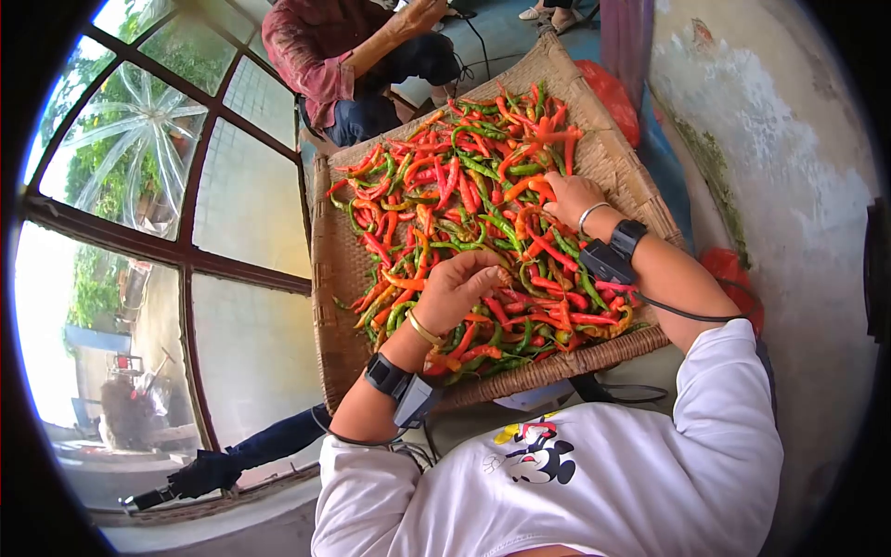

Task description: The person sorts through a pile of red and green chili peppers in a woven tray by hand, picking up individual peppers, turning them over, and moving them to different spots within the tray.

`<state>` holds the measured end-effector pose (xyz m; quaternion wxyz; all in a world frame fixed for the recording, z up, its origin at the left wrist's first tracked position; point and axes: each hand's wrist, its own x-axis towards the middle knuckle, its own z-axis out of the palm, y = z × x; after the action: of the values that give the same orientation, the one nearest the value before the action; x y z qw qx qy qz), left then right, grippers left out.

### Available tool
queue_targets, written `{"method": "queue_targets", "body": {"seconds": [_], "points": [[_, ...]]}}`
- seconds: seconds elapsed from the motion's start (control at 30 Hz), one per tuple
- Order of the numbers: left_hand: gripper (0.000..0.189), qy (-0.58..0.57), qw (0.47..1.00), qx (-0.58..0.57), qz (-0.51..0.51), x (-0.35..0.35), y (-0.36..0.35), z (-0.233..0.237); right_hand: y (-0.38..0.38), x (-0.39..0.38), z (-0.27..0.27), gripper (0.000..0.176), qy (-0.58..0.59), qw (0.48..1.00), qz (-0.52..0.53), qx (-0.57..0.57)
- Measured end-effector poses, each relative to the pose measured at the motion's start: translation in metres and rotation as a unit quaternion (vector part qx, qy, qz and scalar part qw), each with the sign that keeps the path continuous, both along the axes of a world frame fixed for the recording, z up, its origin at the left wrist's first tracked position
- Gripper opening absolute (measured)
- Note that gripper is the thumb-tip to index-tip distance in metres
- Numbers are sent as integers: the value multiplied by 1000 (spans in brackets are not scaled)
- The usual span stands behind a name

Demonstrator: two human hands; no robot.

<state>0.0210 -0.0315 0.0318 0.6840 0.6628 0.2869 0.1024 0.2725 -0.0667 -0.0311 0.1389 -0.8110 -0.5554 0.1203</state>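
Red, orange and green chili peppers [445, 186] lie heaped on a wide woven tray [339, 269] in front of me. My left hand [459, 290] is over the near middle of the heap, thumb and fingers pinched together; what is between the fingertips is too small to make out. A gold-coloured bangle circles that wrist. On the tray's right side my right hand [568, 200] has its fingers closed at an orange-red pepper [529, 188]. A silver bangle is on this wrist. Dark devices with cables are strapped to both wrists.
Another person [348, 65] sits beyond the tray's far left edge. A paned window [186, 260] runs along the left, with a folded dark umbrella [241, 455] below it. Red bags [608, 97] lie by the right wall [780, 139].
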Motion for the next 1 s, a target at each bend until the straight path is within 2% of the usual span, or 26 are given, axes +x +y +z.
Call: {"method": "queue_targets", "body": {"seconds": [0.13,0.27,0.33,0.37,0.4,0.47,0.53,0.57,0.6,0.63,0.7,0.73,0.77,0.8,0.87,0.9,0.97,1.0], "points": [[23,-23,999,40,6,3,-6,30,2,8,-2,21,35,998,30,-44],[22,-36,992,115,23,6,-7,46,0,-11,10,15,26,993,76,82],[25,2,919,388,71,15,-3,41,-6,-29,22,13,26,950,153,271],[30,-11,907,409,98,19,0,27,-10,-39,31,12,24,933,170,316],[33,-38,883,450,126,23,-1,17,-14,-46,38,12,27,933,195,300],[36,-37,871,481,97,21,7,-5,-21,-60,50,12,22,912,238,334],[31,-31,943,322,75,18,5,-12,-28,-67,57,13,56,926,259,270],[28,-43,962,253,87,15,2,-12,-30,-69,58,13,82,928,258,254],[26,-58,976,186,100,15,2,-12,-31,-71,60,18,140,929,251,233],[26,-65,974,190,101,15,4,-13,-28,-69,50,20,171,919,260,241],[22,-87,984,41,153,12,6,-15,-22,-66,47,23,202,909,269,246],[22,-88,983,41,153,12,7,-15,-24,-65,56,24,333,908,215,137],[22,-104,980,24,165,11,9,-15,-25,-65,61,26,453,878,152,22],[24,-120,977,6,178,11,10,-15,-24,-65,58,26,451,879,153,20],[26,-122,973,-14,196,11,11,-13,-23,-64,46,26,541,827,143,51],[29,-120,969,-33,212,11,11,-13,-23,-65,45,26,540,828,143,49],[30,-132,966,-58,215,9,14,-12,-23,-66,44,26,653,745,104,80],[32,-144,962,-81,217,7,15,-12,-23,-65,45,26,651,748,105,79]]}}
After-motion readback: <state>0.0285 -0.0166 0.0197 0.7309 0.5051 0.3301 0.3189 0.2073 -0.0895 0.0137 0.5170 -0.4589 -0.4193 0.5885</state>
